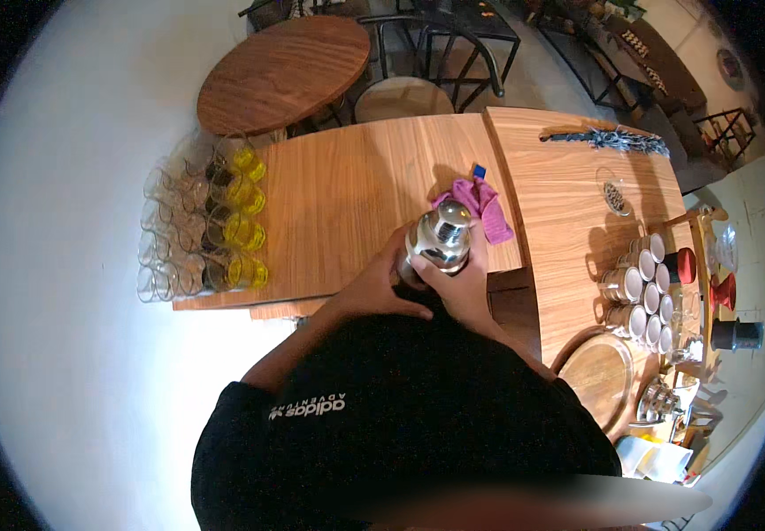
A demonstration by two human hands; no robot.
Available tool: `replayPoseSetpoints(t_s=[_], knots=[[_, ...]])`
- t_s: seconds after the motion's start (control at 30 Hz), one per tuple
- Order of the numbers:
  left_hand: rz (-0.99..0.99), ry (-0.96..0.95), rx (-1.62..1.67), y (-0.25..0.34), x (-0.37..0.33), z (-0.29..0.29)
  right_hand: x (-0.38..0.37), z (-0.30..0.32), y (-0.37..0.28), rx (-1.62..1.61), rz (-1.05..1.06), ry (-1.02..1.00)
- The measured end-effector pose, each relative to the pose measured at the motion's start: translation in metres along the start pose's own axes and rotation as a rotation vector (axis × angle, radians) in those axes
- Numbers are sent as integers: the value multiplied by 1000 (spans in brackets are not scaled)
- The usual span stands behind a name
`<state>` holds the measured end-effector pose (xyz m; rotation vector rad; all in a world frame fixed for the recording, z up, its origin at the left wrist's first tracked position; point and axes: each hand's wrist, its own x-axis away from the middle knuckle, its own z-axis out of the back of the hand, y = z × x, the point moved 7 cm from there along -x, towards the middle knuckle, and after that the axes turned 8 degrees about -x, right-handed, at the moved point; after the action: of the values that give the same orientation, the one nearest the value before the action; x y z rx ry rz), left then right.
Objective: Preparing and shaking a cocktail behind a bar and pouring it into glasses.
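Observation:
A shiny metal cocktail shaker [440, 237] with a domed cap stands between my two hands, close in front of my body at the near edge of the counter. My left hand [380, 279] wraps its left side. On the right side, my right hand [464, 290] grips it, with the thumb lying across the front of the metal. The shaker's base is hidden behind my hands and black shirt. Just beyond it a crumpled purple-pink cloth [491, 215] lies on the wood, with a small blue item [480, 172] at its far end.
Rows of glasses [189, 230], some yellow, fill the counter's left end. On the right counter [546, 195] are stacked pale cups [634, 288], a round wooden tray [596, 376], a small glass dish [613, 196] and a bluish duster [617, 140]. A round table [285, 71] stands beyond.

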<state>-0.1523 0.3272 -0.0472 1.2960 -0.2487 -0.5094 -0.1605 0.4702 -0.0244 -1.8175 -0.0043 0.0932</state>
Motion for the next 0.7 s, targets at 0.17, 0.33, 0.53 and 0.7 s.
replayPoseSetpoints(t_s=[0.17,0.33,0.53,0.7], knots=[[114,62,110,-29,1,1,-1,-28,-24,213,236,-192],[127,46,82,-40,16,-5,6,-42,-27,112,171,-350],[-2,-25,30,-30,30,-4,8,-49,-30,164,223,-595],[-104,-3,40,-14,39,18,-17,-58,-31,-899,112,-591]])
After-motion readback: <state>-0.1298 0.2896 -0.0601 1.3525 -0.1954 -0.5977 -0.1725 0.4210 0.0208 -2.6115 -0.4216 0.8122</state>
